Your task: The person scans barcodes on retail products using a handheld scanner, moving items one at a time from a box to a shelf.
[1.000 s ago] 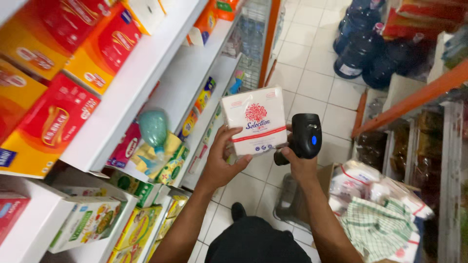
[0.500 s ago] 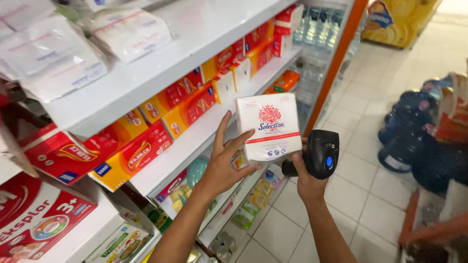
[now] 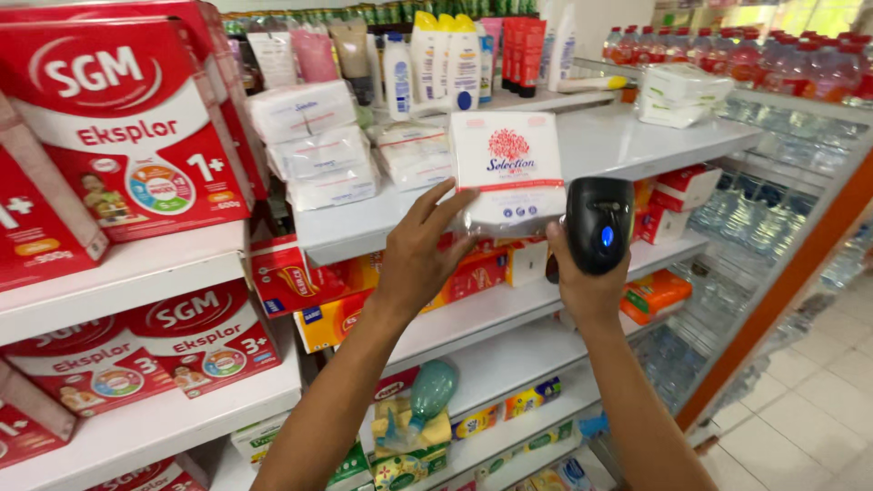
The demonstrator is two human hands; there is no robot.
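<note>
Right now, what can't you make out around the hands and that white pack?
- Head view: lower edge of the white pack is covered by the left hand.
- Scanner handle is wrapped by the right hand.
- Back-row bottles are too small to tell apart.

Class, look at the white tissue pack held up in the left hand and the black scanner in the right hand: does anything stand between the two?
Nothing visible does. The left hand holds the tissue pack up before the white shelf; the scanner in the right hand sits right beside the pack's lower right corner, nothing between them.
</note>
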